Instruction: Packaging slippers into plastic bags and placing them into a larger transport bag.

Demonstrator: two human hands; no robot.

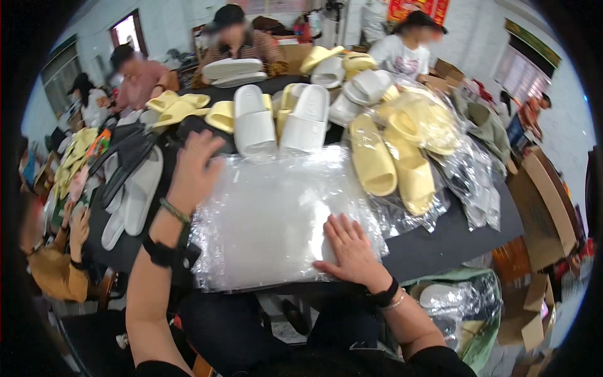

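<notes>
A stack of clear plastic bags [276, 220] is being pressed flat on the black table [440, 242] by the right hand [350, 246], fingers spread wide. The left hand [193, 169] is being held at the stack's upper-left corner, fingers loosely open. Bag handling is judged to be in hand; separating one bag would call for a pinch. White slides [279, 119] and yellow slides [392, 160] are being kept beyond. Other people are being seated around a crowded workroom.

stack of clear plastic bags [270, 213] flat before me, under my right hand [352, 248] | clear bags [465, 176] holding yellow slippers, right of it | brown cardboard boxes [546, 201] far right | red sign [418, 9] on back wall, top
</notes>
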